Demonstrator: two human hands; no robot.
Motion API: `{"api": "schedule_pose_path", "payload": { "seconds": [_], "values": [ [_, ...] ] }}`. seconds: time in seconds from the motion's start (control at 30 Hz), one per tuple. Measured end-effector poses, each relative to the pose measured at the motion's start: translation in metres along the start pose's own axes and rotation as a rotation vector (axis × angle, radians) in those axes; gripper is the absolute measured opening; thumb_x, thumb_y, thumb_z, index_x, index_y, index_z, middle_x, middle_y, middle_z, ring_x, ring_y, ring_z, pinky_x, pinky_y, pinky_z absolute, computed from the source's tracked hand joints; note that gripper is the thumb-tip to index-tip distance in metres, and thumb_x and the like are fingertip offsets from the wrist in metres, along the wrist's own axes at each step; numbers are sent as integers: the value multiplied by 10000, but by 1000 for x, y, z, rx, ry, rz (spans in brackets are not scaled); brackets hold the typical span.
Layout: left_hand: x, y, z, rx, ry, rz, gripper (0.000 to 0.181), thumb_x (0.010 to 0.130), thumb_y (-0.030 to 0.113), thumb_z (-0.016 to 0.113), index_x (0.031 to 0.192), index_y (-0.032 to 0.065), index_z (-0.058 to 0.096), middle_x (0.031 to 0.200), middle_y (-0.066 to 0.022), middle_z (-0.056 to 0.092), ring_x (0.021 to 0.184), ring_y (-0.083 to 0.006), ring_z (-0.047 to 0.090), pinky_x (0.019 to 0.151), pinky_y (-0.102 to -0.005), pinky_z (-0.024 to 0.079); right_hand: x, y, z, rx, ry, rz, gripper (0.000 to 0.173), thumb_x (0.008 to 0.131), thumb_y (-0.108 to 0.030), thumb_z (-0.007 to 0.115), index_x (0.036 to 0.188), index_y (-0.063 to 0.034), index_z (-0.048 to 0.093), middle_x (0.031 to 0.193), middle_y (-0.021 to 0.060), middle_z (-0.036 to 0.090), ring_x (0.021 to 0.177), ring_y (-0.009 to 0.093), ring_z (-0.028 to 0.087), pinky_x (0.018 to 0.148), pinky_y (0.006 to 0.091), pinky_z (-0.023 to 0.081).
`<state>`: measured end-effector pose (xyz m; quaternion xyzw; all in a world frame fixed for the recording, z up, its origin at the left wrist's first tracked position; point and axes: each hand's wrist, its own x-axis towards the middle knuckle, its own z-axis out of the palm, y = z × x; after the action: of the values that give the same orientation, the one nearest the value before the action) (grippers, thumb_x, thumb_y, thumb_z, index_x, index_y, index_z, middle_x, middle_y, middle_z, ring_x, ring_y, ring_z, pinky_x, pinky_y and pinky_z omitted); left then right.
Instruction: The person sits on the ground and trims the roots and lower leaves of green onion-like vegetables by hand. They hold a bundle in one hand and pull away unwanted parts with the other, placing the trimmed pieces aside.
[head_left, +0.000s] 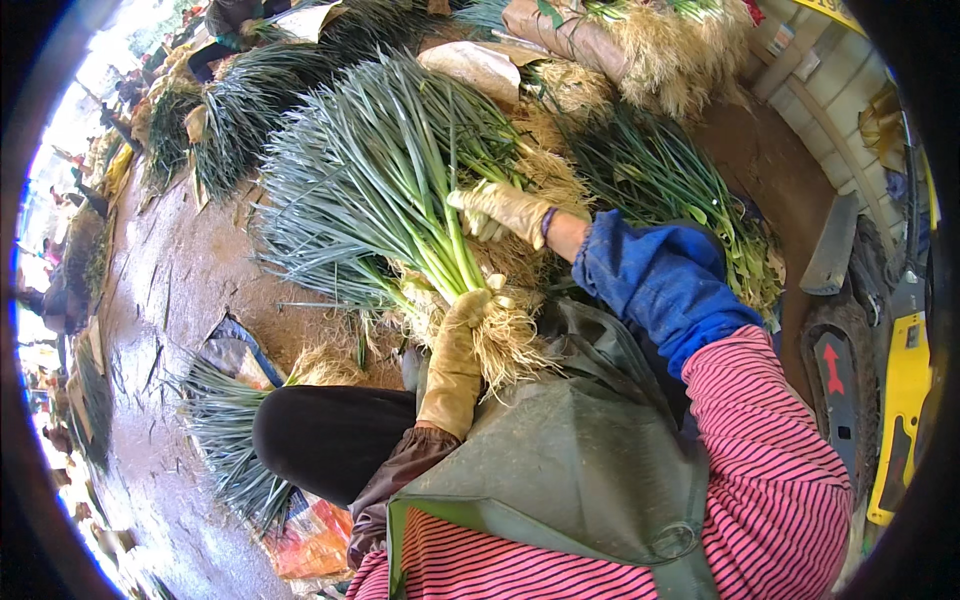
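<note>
My left hand (457, 352), in a tan rubber glove, is closed around the base of a bunch of green onions (442, 240), just above its pale roots (506, 341). The long leaves of the bunch point up and to the left. My right hand (502, 211), in a pale yellow glove, is at the right edge of the bunch, with its fingers curled by an outer stalk; whether it grips that stalk is unclear. Behind both hands lies a big heap of green onions (315, 172), with tangled roots (551, 161) along its right side.
More green onions (727, 225) lie right of the heap, and another pile (232, 435) rests beside my dark-clad knee (330, 435). Wrapped bundles (574, 37) stand at the top. At the right are a yellow metal part (900, 420) and a tiled wall (832, 82). People work far left.
</note>
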<state>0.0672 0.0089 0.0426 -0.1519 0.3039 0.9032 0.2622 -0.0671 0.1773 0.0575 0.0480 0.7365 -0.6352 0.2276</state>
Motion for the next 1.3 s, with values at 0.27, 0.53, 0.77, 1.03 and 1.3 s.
{"api": "schedule_pose_path", "payload": {
  "seconds": [0.27, 0.53, 0.77, 1.03, 1.3],
  "values": [
    [-13, -4, 8, -191, -127, -156, 308, 802, 148, 614, 1058, -20, 588, 862, -160, 649, 759, -282, 646, 706, -421, 553, 12, 10, 29, -432, 236, -287, 390, 760, -417, 709, 868, -43, 684, 751, 164, 661, 691, 296, 634, 655, 365, 471],
    [2, -4, -5, -270, -90, -142, 269, 797, 194, 587, 999, 16, 597, 866, -162, 650, 759, -334, 640, 704, -472, 543, -32, -10, 31, -15, 106, -402, 233, 847, -278, 661, 824, -47, 672, 699, 48, 655, 500, 106, 553, 497, 245, 434],
    [9, 11, 0, -290, -56, -31, 291, 826, 124, 598, 1080, -16, 579, 810, -115, 633, 690, -237, 631, 630, -367, 557, -119, -63, 22, 240, 42, -530, 290, 906, -276, 585, 949, -2, 669, 796, 34, 662, 569, 42, 517, 503, 170, 390],
    [-8, 13, 23, -189, -119, 62, 399, 859, 260, 649, 1115, -22, 532, 832, -90, 608, 659, -194, 586, 593, -305, 515, -129, -48, -8, 371, 156, -500, 301, 905, -264, 591, 1003, 18, 626, 822, 49, 636, 618, 60, 526, 553, 179, 419],
    [12, 15, 23, -379, -169, 121, 294, 815, 142, 656, 1038, -31, 575, 867, -155, 633, 772, -276, 628, 740, -388, 550, -135, -27, -25, 858, 350, -575, 206, 918, -262, 572, 894, -58, 560, 764, 24, 576, 567, 32, 482, 453, 173, 412]
  ]
}}
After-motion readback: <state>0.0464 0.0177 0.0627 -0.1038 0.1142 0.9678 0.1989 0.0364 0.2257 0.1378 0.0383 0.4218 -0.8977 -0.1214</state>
